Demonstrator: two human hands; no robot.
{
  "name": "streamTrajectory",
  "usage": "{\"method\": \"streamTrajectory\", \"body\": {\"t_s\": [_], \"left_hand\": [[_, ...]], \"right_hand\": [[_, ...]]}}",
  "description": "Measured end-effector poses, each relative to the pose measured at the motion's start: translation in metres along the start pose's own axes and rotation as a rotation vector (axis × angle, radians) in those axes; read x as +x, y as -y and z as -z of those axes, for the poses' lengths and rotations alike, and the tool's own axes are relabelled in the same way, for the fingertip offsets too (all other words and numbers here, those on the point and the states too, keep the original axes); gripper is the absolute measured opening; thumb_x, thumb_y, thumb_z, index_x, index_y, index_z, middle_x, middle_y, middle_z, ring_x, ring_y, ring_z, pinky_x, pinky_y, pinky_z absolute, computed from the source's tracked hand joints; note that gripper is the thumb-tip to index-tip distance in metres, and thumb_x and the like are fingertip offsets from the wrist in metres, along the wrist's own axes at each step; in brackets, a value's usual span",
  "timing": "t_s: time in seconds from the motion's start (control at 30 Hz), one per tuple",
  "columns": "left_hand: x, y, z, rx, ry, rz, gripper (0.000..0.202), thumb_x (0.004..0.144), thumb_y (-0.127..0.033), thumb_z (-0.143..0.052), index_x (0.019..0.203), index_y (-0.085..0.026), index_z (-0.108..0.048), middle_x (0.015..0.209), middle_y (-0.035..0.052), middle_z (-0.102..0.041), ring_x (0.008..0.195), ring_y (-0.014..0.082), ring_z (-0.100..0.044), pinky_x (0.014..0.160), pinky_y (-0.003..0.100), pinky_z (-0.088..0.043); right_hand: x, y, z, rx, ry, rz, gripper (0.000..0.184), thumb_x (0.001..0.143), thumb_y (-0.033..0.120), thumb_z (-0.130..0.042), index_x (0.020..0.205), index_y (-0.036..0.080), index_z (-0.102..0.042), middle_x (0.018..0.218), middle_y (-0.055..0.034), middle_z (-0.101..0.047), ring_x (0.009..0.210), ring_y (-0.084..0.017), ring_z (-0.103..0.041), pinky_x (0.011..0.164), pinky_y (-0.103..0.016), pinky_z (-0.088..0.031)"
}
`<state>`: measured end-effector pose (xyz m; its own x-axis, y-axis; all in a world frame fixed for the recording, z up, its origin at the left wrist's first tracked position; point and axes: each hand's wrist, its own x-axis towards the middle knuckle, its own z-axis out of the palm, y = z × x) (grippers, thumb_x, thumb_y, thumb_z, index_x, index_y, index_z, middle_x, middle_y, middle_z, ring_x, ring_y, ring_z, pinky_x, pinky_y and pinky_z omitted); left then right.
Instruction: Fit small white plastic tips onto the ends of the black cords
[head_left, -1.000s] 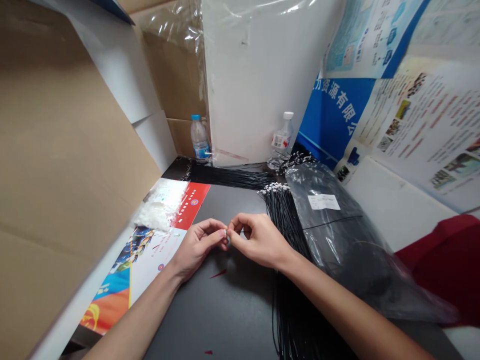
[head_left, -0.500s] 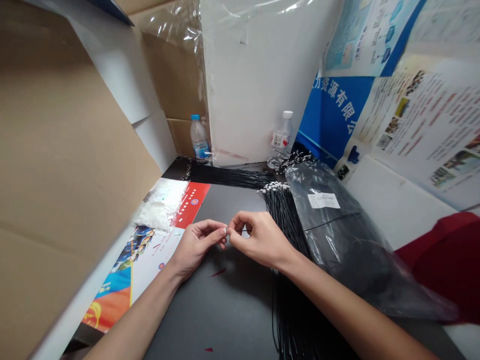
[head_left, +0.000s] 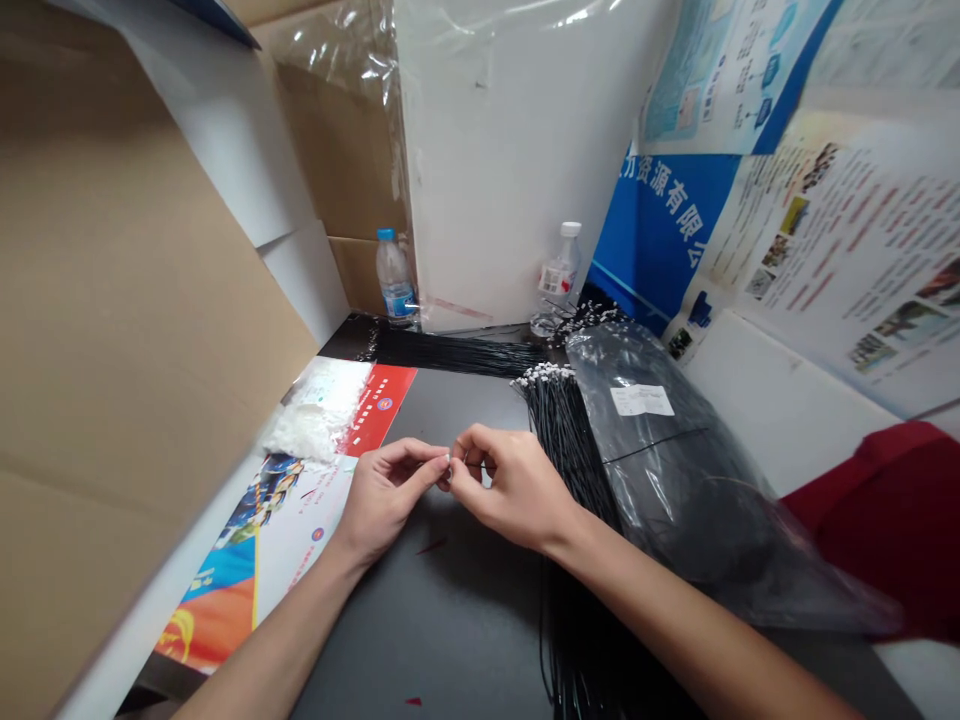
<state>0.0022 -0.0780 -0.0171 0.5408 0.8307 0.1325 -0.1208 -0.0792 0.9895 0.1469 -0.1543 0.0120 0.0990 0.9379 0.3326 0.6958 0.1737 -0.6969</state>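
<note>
My left hand (head_left: 386, 495) and my right hand (head_left: 506, 485) meet fingertip to fingertip over the dark table (head_left: 457, 620). The left pinches a tiny white connector (head_left: 447, 461). The right is closed in a pinch against it, apparently on a thin black wire that its fingers mostly hide. A bundle of black wires with white ends (head_left: 574, 455) lies just right of my right hand and runs under my forearm. A heap of small white connectors (head_left: 319, 420) lies to the left on a colourful printed sheet (head_left: 277, 540).
A grey plastic bag with a white label (head_left: 675, 470) lies on the right. More black wires (head_left: 457, 352) stretch across the back. Two water bottles (head_left: 394, 278) (head_left: 561, 270) stand by the white back board. A cardboard panel (head_left: 112, 330) walls the left, posters the right; red cloth (head_left: 892, 510) is far right.
Both hands have stayed together, pinched at the same small part. They sit slightly further left in the picture as the camera shifted a little; nothing was picked up or let go.
</note>
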Motion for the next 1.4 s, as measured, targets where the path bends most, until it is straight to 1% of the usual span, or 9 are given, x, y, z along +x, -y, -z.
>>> {"method": "streamTrajectory", "body": {"t_s": [0.1,0.4,0.53,0.63,0.87,1.0,1.13,1.27,1.4], "left_hand": [[0.000,0.003,0.000,-0.013,-0.009,-0.006,0.019,0.072,-0.036,-0.081,0.075,-0.018,-0.075,0.070,0.0029,-0.074,0.066,0.0160,-0.066,0.068,0.027,-0.054],[0.001,0.013,0.004,-0.175,0.042,0.021,0.017,0.077,-0.032,-0.079,0.079,-0.017,-0.074,0.071,0.0005,-0.071,0.066,0.0113,-0.064,0.068,0.022,-0.051],[0.001,0.013,0.002,-0.234,0.034,0.051,0.017,0.077,-0.031,-0.078,0.082,-0.016,-0.073,0.070,0.0002,-0.071,0.064,0.0104,-0.064,0.067,0.021,-0.050],[0.001,0.010,0.001,-0.249,0.040,0.055,0.017,0.077,-0.031,-0.078,0.082,-0.016,-0.072,0.071,0.0003,-0.070,0.064,0.0102,-0.063,0.066,0.021,-0.050],[0.001,0.010,0.001,-0.224,0.053,0.064,0.018,0.077,-0.033,-0.078,0.082,-0.016,-0.072,0.073,-0.0003,-0.070,0.063,0.0097,-0.063,0.064,0.020,-0.049],[-0.001,0.011,0.002,-0.167,0.057,0.092,0.021,0.075,-0.035,-0.080,0.081,-0.016,-0.073,0.071,0.0003,-0.071,0.065,0.0107,-0.063,0.064,0.019,-0.049],[-0.004,0.012,0.003,-0.106,0.002,0.126,0.025,0.071,-0.037,-0.082,0.082,-0.016,-0.073,0.076,0.0015,-0.072,0.071,0.0130,-0.065,0.068,0.019,-0.050],[-0.005,0.014,0.002,-0.097,-0.009,0.164,0.029,0.070,-0.041,-0.082,0.083,-0.017,-0.073,0.078,0.0008,-0.071,0.073,0.0134,-0.065,0.068,0.018,-0.050],[-0.006,0.016,0.003,-0.065,-0.011,0.168,0.029,0.071,-0.042,-0.081,0.084,-0.018,-0.072,0.078,0.0005,-0.071,0.073,0.0125,-0.064,0.068,0.017,-0.050]], "right_hand": [[-0.001,-0.001,-0.002,0.083,-0.008,-0.022,0.010,0.082,0.017,-0.057,0.074,0.017,-0.062,0.066,0.0011,-0.066,0.054,-0.008,-0.051,0.055,-0.021,-0.036],[0.000,0.000,-0.003,0.118,-0.015,-0.033,0.012,0.084,0.019,-0.057,0.075,0.017,-0.064,0.066,0.0025,-0.067,0.048,-0.006,-0.047,0.049,-0.019,-0.035],[0.001,-0.004,-0.001,0.137,-0.001,-0.002,0.008,0.083,0.018,-0.059,0.078,0.017,-0.065,0.068,0.0037,-0.068,0.047,-0.005,-0.045,0.049,-0.018,-0.035],[0.002,-0.005,-0.002,0.130,-0.016,-0.015,0.007,0.081,0.018,-0.060,0.076,0.017,-0.065,0.066,0.0039,-0.067,0.047,-0.005,-0.044,0.048,-0.018,-0.034],[0.003,-0.003,-0.001,0.200,0.013,-0.043,0.010,0.083,0.017,-0.057,0.074,0.017,-0.062,0.066,0.0030,-0.068,0.053,-0.007,-0.054,0.047,-0.016,-0.038],[0.000,-0.003,-0.003,0.182,-0.032,-0.003,0.009,0.080,0.016,-0.058,0.072,0.017,-0.062,0.066,0.0033,-0.067,0.057,-0.007,-0.057,0.053,-0.015,-0.041],[-0.004,-0.005,-0.007,0.163,-0.076,0.018,0.008,0.081,0.018,-0.057,0.074,0.018,-0.062,0.070,0.0030,-0.068,0.061,-0.008,-0.060,0.059,-0.016,-0.043],[-0.006,-0.008,-0.010,0.124,-0.119,0.049,0.008,0.081,0.019,-0.057,0.074,0.018,-0.061,0.070,0.0027,-0.067,0.061,-0.008,-0.060,0.059,-0.016,-0.043],[-0.007,-0.011,-0.011,0.074,-0.123,0.084,0.009,0.083,0.020,-0.056,0.077,0.018,-0.061,0.073,0.0024,-0.068,0.062,-0.008,-0.060,0.060,-0.017,-0.042]]}}
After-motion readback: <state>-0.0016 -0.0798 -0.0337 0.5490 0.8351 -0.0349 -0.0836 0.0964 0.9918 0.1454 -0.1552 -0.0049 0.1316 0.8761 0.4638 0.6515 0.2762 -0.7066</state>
